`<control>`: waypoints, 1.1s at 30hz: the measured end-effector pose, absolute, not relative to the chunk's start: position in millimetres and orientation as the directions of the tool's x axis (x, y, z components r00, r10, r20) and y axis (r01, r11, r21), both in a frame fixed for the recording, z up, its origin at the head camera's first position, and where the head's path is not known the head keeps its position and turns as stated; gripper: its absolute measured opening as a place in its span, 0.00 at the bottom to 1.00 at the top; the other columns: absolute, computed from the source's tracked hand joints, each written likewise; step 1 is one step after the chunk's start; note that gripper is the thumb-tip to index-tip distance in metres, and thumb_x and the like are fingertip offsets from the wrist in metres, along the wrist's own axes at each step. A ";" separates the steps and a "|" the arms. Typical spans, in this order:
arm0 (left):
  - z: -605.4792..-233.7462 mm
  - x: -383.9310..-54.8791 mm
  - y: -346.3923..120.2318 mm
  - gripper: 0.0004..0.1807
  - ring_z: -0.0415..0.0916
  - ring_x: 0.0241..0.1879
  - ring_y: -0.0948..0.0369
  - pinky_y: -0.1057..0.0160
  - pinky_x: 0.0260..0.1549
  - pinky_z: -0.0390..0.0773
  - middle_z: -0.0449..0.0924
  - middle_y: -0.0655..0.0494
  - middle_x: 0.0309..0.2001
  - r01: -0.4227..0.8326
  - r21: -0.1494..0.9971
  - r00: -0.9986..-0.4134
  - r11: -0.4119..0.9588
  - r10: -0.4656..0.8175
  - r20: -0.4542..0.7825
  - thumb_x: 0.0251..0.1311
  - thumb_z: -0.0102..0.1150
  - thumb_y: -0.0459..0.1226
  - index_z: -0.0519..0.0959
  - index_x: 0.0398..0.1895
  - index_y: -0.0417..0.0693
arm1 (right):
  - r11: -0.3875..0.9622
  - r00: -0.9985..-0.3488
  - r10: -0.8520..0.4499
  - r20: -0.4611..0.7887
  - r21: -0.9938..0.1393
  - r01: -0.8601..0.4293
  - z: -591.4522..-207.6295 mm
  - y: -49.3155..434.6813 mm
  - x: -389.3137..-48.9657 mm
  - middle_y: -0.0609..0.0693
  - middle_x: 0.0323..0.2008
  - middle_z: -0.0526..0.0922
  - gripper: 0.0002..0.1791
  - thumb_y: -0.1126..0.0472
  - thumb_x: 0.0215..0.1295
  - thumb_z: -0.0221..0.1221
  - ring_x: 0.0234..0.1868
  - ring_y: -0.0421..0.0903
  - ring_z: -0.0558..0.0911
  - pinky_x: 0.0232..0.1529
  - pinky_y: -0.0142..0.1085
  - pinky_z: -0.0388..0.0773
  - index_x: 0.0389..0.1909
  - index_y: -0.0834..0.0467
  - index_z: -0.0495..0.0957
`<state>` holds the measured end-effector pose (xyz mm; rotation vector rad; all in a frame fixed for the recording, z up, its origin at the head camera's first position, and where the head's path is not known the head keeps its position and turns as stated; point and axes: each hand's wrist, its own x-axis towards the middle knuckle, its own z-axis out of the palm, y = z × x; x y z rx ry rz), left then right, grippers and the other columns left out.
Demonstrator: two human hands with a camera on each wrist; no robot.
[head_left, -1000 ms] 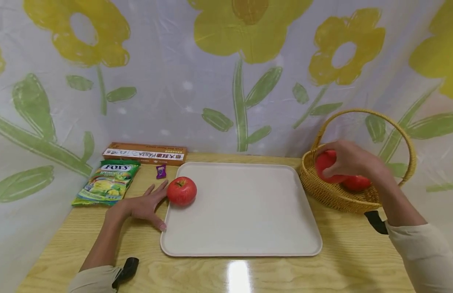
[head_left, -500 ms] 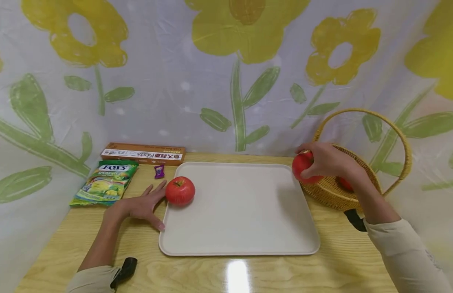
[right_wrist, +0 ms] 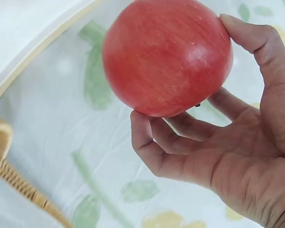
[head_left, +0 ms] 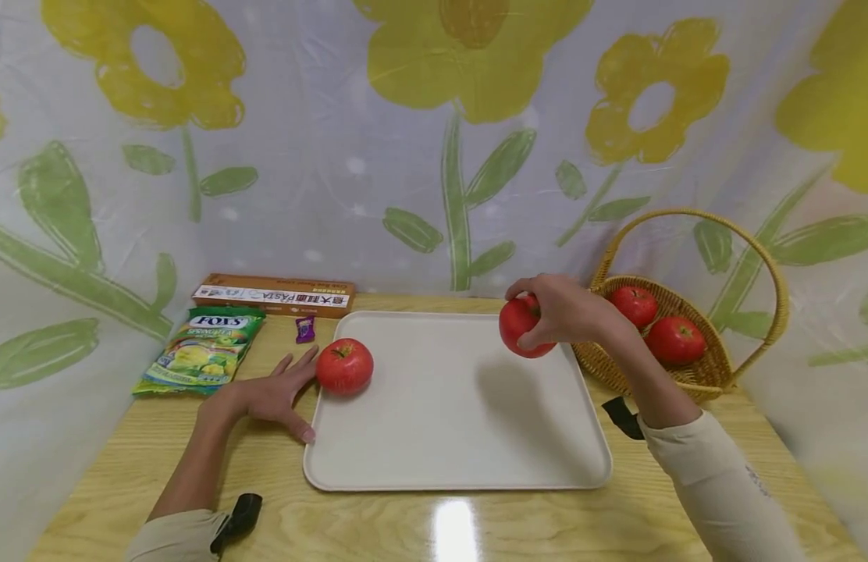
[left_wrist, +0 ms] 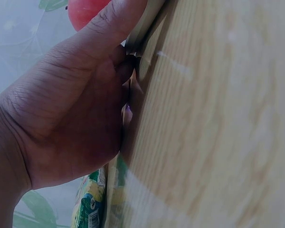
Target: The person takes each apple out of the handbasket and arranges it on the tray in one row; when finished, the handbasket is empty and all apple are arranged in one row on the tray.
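My right hand (head_left: 556, 312) holds a red apple (head_left: 521, 328) above the right part of the white tray (head_left: 434, 421). In the right wrist view, thumb and fingertips pinch this apple (right_wrist: 166, 57) from opposite sides; its skin is streaked and a short dark stem shows. At the tray's left edge, my left hand (head_left: 272, 398) rests with spread fingers, the thumb at the rim. Just beside its fingertips, another red apple (head_left: 345, 367) sits on the tray. In the left wrist view, the left hand (left_wrist: 71, 99) lies low along the wooden table.
A wicker basket (head_left: 711, 382) with a tall handle stands on the right, two apples (head_left: 676, 340) inside. At the left lie a green FOX'S candy bag (head_left: 202, 351), a small purple wrapped candy (head_left: 304, 329) and a brown pasta box (head_left: 275, 295). A flowered curtain (head_left: 300, 195) hangs behind.
My right hand has carried its apple left, out of the basket and over the tray. The apples left in the basket are now uncovered. The left hand stays in place.
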<state>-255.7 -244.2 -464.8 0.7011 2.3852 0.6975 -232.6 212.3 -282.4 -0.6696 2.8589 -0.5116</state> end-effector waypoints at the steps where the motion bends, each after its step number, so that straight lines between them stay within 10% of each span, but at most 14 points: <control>1: -464.8 -255.4 -244.4 0.75 0.21 0.78 0.20 0.15 0.69 0.32 0.25 0.28 0.83 0.321 0.606 -0.712 0.728 0.607 -0.352 0.42 0.79 0.64 0.43 0.85 0.43 | 0.838 -0.882 -0.465 -0.076 -0.358 -0.411 -282.9 207.7 -233.4 0.60 0.52 0.86 0.34 0.63 0.47 0.76 0.51 0.58 0.83 0.44 0.47 0.90 0.59 0.63 0.80; 33: -466.1 -254.8 -244.6 0.75 0.21 0.78 0.20 0.15 0.70 0.33 0.26 0.29 0.84 0.321 0.600 -0.721 0.732 0.600 -0.346 0.41 0.78 0.65 0.44 0.85 0.43 | 0.774 -0.759 -0.601 -0.249 -0.417 -0.476 -355.1 83.8 -260.7 0.57 0.60 0.83 0.33 0.63 0.56 0.74 0.61 0.54 0.80 0.52 0.45 0.89 0.65 0.62 0.78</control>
